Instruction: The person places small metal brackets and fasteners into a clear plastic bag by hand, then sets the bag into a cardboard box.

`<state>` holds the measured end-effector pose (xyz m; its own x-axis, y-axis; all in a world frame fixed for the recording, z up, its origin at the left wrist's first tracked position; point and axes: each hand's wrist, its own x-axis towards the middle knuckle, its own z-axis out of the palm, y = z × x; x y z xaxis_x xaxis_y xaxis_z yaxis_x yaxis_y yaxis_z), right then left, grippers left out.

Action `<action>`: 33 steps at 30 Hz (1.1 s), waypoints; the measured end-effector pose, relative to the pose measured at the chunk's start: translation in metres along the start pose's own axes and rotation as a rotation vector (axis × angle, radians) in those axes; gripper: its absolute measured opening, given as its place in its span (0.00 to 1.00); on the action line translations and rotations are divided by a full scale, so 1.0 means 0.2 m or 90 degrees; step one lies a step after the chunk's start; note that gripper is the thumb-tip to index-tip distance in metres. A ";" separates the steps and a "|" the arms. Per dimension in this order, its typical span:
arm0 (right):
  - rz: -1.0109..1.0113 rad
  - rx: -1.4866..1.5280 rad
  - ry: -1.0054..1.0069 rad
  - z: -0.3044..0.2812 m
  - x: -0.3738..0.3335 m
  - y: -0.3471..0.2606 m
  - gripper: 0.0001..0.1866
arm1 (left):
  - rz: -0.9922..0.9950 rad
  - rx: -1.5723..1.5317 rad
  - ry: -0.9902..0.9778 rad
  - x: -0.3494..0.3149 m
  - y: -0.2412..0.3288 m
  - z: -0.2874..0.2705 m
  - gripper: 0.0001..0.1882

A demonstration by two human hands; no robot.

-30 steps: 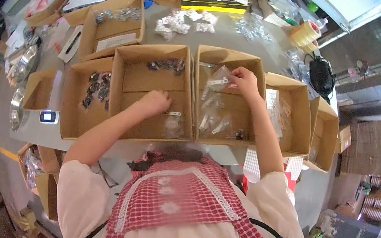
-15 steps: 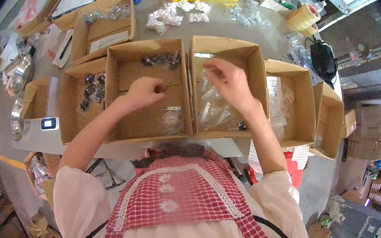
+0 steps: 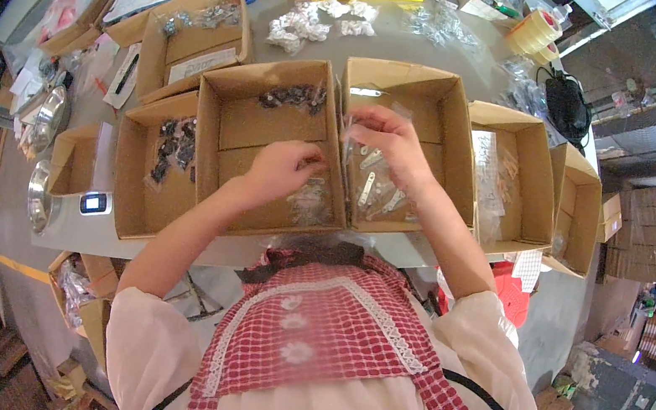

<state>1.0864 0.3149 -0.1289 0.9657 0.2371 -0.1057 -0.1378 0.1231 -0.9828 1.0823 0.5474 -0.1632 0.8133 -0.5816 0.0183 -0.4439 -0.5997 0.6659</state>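
My left hand (image 3: 280, 171) is over the middle-left cardboard box (image 3: 245, 137), fingertips pinched together; whatever they hold is too small to make out. Clear plastic bags (image 3: 311, 205) lie just below those fingers, and small dark parts (image 3: 293, 96) lie at that box's far end. Over the neighbouring middle-right box (image 3: 436, 102) is my right hand (image 3: 392, 142), its fingers closed near the wall shared by the two boxes. Something clear, like plastic film, shows at its fingertips, but I cannot tell what. Beneath it lie white strips with holes (image 3: 368, 187), some in clear bags.
Left stands a box with dark bagged parts (image 3: 175, 148); right, a box with bags of orange-brown pieces (image 3: 504, 180). Farther back are white crumpled bundles (image 3: 297, 26), clear small bags (image 3: 444, 25), tape rolls (image 3: 534, 34) and a black pouch (image 3: 567, 109). Metal bowls (image 3: 39, 196) stand far left.
The view has shifted slightly, so the boxes sit farther right. My left hand has moved right and over the spot where a white strip lay. My right hand has drawn left toward the shared wall.
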 end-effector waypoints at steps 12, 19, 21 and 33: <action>0.082 0.007 -0.042 0.01 -0.08 0.03 0.13 | -0.106 0.350 -0.243 -0.01 -0.34 0.11 0.16; 0.115 0.149 -0.031 0.11 -0.17 -0.02 0.16 | -0.130 -0.121 0.052 -0.08 0.06 -0.14 0.09; 0.108 0.159 -0.046 0.13 -0.16 -0.03 0.16 | -0.123 -0.217 0.073 -0.10 0.19 -0.17 0.06; 0.023 0.078 0.027 0.05 -0.24 -0.09 0.15 | -0.268 -0.858 0.085 -0.06 0.39 -0.12 0.16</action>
<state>1.0402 0.3115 -0.1050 0.9677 0.2034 -0.1491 -0.1958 0.2330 -0.9526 1.0462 0.5206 -0.0935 0.8552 -0.3932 -0.3378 0.4683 0.3066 0.8287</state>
